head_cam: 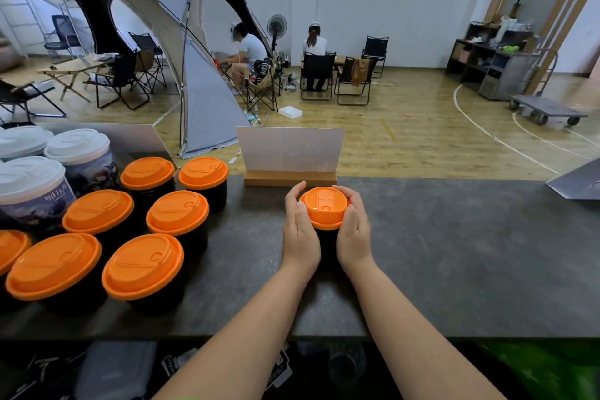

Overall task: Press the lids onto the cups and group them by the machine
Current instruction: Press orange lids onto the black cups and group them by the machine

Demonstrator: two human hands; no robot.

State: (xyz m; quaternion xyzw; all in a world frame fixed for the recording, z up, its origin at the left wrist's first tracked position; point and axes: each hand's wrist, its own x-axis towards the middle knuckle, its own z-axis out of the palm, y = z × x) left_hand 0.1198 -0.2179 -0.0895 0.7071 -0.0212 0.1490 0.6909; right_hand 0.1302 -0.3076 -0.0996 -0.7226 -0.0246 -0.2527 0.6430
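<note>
A black cup (328, 242) with an orange lid (324, 207) stands at the middle of the dark counter (454, 253). My left hand (300, 230) and my right hand (352, 230) curl round the lid's rim from either side, thumbs at its near edge. To the left, several black cups with orange lids (143, 266) stand grouped together. Behind them are three taller printed cups with white lids (78, 146). No machine shows in view.
A card sign in a wooden base (290, 178) stands just behind the held cup. A grey sheet (578, 185) lies at the counter's far right. Beyond the counter are a tent, folding chairs and two seated people.
</note>
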